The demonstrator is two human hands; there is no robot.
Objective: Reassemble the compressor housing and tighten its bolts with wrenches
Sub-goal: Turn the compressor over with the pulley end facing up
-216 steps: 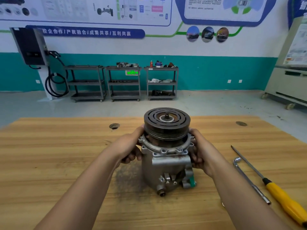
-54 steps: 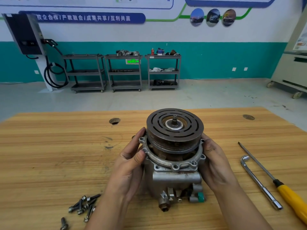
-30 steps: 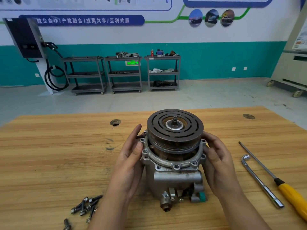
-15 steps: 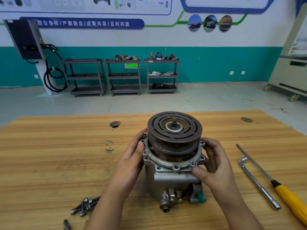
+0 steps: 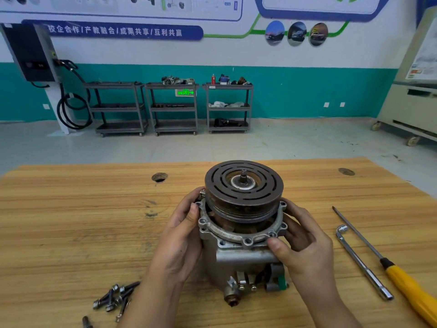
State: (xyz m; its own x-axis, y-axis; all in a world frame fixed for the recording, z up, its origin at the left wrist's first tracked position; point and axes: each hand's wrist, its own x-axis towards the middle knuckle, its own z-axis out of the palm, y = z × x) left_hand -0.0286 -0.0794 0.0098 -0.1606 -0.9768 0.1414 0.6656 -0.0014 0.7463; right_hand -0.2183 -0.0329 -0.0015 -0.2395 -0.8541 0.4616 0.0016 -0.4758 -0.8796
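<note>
Wooden worktop (image 5: pixel 71 233) fills the lower half of the view, with a round hole (image 5: pixel 159 177) in it towards the far edge, left of centre.

Compressor housing (image 5: pixel 238 259) stands upright at worktop centre, close to the near edge. Slotted pulley (image 5: pixel 246 202) on top, shaft stub pointing up. Bolt flange (image 5: pixel 247 240) sits around the body just under the pulley.

Left hand (image 5: pixel 179 237): grip wrapped round the left side of the housing at flange level, thumb on the flange rim.

Right hand (image 5: pixel 305 245): grip curled round the right side, thumb pressing the front of the housing just below the flange. Both hands are holding the housing, which rests on the worktop.

Yellow-handled screwdriver (image 5: pixel 387 263) lies diagonally at the right, tip pointing away. L-wrench (image 5: pixel 361 261) lies just beside it on its left, roughly parallel, well apart from the housing.

Bolts (image 5: pixel 115 297) lie loose in a small pile at near left, none in the flange yet. One more bolt (image 5: pixel 86 323) sits apart at the bottom edge.
</note>
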